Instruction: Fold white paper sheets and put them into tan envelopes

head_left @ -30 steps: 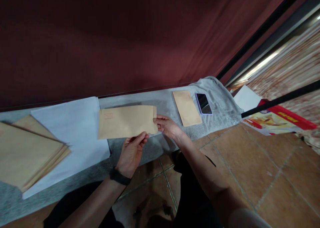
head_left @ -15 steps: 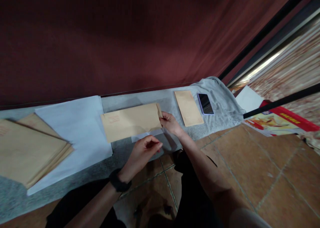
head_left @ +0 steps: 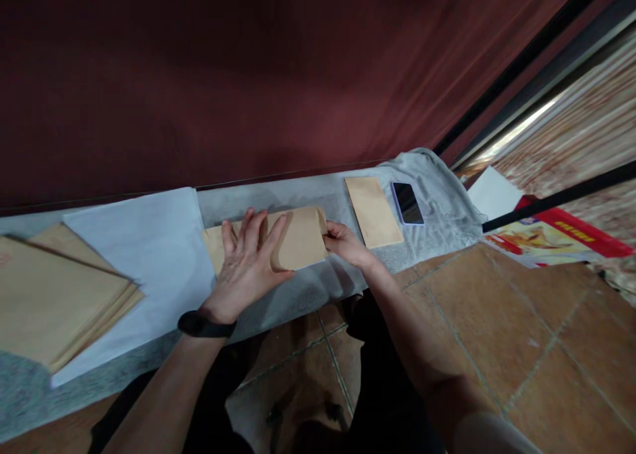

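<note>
A brown paper envelope (head_left: 302, 236) lies lengthwise on the grey cloth. My left hand (head_left: 248, 258) is flat on its left half with the fingers spread, hiding part of it. At the envelope's right end, my right hand (head_left: 345, 243) pinches the edge by the flap; its fingertips are partly hidden. A thin white strip shows along the near edge of the envelope. Left of it lies a stack of white paper (head_left: 163, 262), with several brown envelopes (head_left: 64, 295) fanned on top. Another brown envelope (head_left: 373, 212) rests to the right of my right hand.
A phone (head_left: 408, 203) lies near the right end of the cloth-covered bench (head_left: 442, 205). A dark red panel (head_left: 248, 83) rises behind the bench. Beyond a black bar (head_left: 561, 197) is a red and yellow printed package (head_left: 561, 235). Tiled floor (head_left: 477, 321) lies below.
My left hand has moved left and forward from hovering near the envelope's front edge, spreading flat on it. The white sheet under the envelope shows less. My right hand still grips the right end.
</note>
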A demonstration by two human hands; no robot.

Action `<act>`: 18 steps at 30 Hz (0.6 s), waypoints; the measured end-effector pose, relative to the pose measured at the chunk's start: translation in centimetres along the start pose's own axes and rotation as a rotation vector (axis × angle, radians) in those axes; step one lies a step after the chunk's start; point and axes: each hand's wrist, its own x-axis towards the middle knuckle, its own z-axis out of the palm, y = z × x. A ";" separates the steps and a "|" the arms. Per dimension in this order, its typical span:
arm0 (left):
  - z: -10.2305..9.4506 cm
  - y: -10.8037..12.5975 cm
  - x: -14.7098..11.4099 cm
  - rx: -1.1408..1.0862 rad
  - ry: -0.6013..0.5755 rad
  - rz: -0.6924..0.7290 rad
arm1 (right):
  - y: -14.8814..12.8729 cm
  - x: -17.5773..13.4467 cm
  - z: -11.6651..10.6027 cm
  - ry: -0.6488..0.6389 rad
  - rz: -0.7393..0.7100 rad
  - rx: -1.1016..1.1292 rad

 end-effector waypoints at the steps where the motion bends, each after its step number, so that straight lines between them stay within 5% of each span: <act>1: -0.2 0.1 0.1 0.007 0.004 0.013 | -0.1 0.0 -0.1 0.005 0.007 -0.004; 12: -0.3 0.8 0.6 0.061 -0.070 0.027 | 0.2 0.3 -1.1 0.145 0.151 -0.092; 18: -0.2 0.4 0.6 0.048 -0.089 0.023 | -1.4 -1.1 -2.2 0.552 -0.186 -0.273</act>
